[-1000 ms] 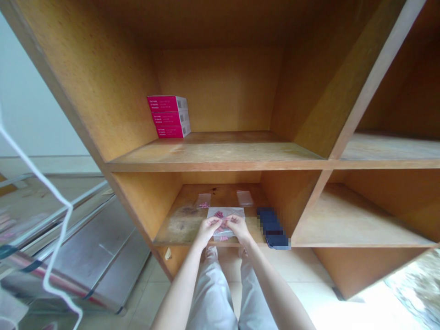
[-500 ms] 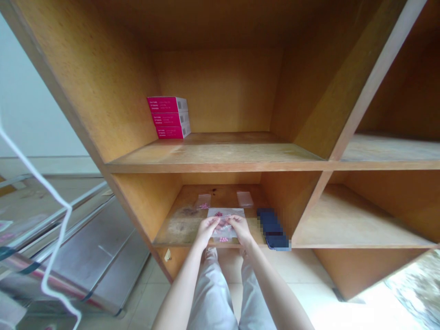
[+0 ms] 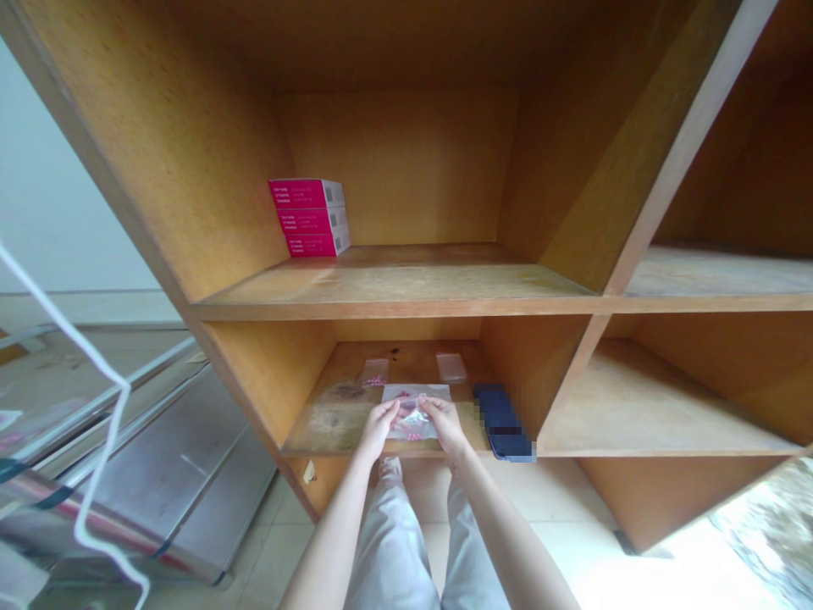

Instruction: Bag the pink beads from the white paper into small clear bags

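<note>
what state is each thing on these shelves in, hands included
left hand: pinching the clear plastic bag's left edge
right hand: pinching its right edge
clear plastic bag: held between both hands, small pink pieces inside; open or sealed cannot be told
left small bag: lying flat, a few pink pieces inside
right small bag: lying flat, looks empty
pink boxes: three stacked, closed

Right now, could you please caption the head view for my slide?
Left hand and right hand pinch a clear bag of pink bits on the lower shelf; pink boxes above.
</note>
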Available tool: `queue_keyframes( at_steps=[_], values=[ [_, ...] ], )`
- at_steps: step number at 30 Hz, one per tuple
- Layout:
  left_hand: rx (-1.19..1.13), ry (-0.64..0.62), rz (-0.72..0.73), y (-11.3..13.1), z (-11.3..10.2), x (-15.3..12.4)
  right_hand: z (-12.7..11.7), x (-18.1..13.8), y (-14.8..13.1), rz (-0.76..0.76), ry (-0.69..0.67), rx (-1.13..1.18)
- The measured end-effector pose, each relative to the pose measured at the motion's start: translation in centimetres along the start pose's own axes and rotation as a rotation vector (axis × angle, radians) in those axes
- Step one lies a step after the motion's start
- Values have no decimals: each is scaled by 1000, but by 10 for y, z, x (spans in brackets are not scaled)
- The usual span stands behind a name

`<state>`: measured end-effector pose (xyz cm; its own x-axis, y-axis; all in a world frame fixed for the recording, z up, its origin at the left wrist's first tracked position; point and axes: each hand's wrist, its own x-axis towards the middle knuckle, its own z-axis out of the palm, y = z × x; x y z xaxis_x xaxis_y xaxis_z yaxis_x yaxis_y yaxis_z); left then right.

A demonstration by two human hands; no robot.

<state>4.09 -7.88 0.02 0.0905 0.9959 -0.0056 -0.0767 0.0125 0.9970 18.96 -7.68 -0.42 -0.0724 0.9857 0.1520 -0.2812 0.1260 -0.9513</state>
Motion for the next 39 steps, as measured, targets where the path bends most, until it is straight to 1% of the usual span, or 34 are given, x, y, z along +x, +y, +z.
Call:
queue_keyframes(
  at_steps=[3,9,14,16,20,24,26,28,31,33,35,37,39],
  values=[
    [-11,6,3,-1,0,0,0,-1,-1,-4,12,26],
    [-17,-99,23,4,3,-4,1,1,-2,14,76,122],
    [-5,-129,13,8,3,-6,2,3,-3,20,133,254],
    [-16,-142,2,9,3,-7,2,4,-3,27,141,263],
    [-60,-153,26,11,4,-7,1,4,0,36,158,238],
    [-66,-141,33,6,4,-3,0,5,2,19,145,222],
    [-53,-72,53,3,1,4,0,6,3,30,144,236],
    [-31,68,95,3,-6,13,0,6,2,55,143,265],
    [27,301,165,10,-23,33,-1,6,2,71,128,285],
    [82,404,177,18,-37,49,-1,6,2,62,120,286],
    [213,490,175,24,-49,63,-1,6,2,61,115,287],
    [430,539,101,28,-59,76,-1,6,3,71,111,286],
    [499,558,66,27,-65,86,-1,6,3,80,113,279]
  ],
)
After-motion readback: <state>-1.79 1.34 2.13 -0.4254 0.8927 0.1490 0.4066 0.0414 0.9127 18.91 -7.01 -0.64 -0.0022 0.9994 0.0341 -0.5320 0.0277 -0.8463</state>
